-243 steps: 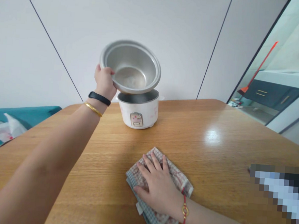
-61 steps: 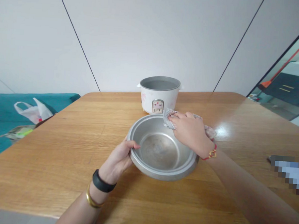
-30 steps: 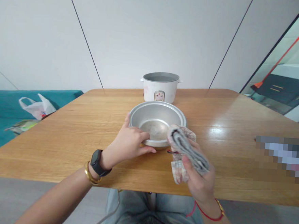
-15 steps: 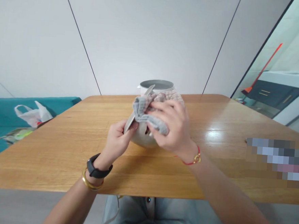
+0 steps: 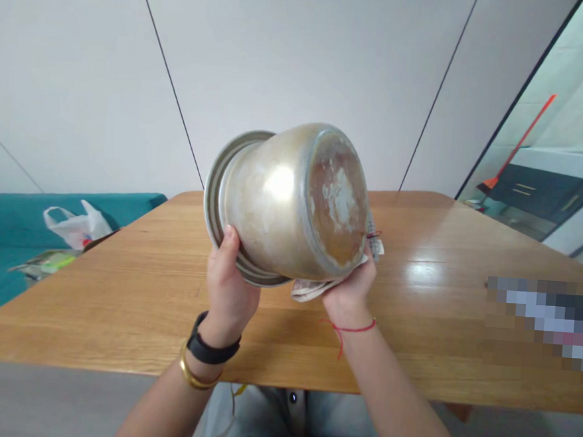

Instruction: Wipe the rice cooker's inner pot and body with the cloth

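A dull metal pot [image 5: 277,204] is held up over a wooden table [image 5: 438,335], tipped on its side, its stained, patchy base facing right and toward the viewer. The left hand [image 5: 229,291] grips the flared rim at lower left, thumb on the outside, fingers hidden behind. The right hand [image 5: 354,289] holds a cloth [image 5: 311,290] against the pot near its base; how far its fingers curl cannot be seen. Both forearms cross the table's near edge, above the person's jeans [image 5: 267,423]. Wood surface stretches to either side of the pot; on the right it runs to a pixelated object [image 5: 544,323], well apart from the hands. The far edge lies near a pale wall [image 5: 307,60]. Beyond the left edge, a white plastic bag [image 5: 76,230] sits on a teal sofa [image 5: 1,225].
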Demonstrator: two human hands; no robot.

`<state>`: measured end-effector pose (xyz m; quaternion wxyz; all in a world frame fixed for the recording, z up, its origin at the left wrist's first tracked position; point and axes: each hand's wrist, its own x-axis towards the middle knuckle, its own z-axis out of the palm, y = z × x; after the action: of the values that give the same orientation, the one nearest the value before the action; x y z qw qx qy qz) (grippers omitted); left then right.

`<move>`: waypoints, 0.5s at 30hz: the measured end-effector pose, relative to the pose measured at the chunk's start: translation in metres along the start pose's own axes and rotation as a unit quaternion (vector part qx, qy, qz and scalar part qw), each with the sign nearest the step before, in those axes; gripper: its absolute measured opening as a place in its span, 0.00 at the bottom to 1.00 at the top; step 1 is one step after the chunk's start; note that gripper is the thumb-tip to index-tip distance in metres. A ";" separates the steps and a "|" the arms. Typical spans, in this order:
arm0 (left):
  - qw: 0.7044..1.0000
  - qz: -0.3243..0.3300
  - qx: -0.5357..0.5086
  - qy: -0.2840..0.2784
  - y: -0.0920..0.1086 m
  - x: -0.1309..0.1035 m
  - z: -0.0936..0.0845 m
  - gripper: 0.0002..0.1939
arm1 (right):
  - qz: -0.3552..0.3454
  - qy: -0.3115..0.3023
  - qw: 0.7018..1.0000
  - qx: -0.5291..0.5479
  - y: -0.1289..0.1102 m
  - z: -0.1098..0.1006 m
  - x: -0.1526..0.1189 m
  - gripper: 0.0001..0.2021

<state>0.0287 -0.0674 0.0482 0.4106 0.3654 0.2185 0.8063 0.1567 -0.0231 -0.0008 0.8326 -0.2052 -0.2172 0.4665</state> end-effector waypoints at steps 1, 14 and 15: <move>1.000 -0.001 -0.006 0.002 -0.004 -0.004 0.005 0.19 | -0.048 0.013 0.999 -0.015 0.003 0.004 -0.014 0.17; 0.997 -0.005 0.075 0.032 -0.018 0.003 0.009 0.14 | -0.562 -0.202 0.547 -0.586 -0.018 0.023 -0.046 0.25; 0.996 -0.005 0.080 0.026 -0.017 0.004 0.007 0.13 | -0.550 -0.218 0.541 -0.598 -0.024 0.031 -0.043 0.26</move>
<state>0.0413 -0.0535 0.0435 0.3781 0.3750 0.2942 0.7936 0.1355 -0.0677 0.0301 0.5368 -0.3873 -0.6908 -0.2909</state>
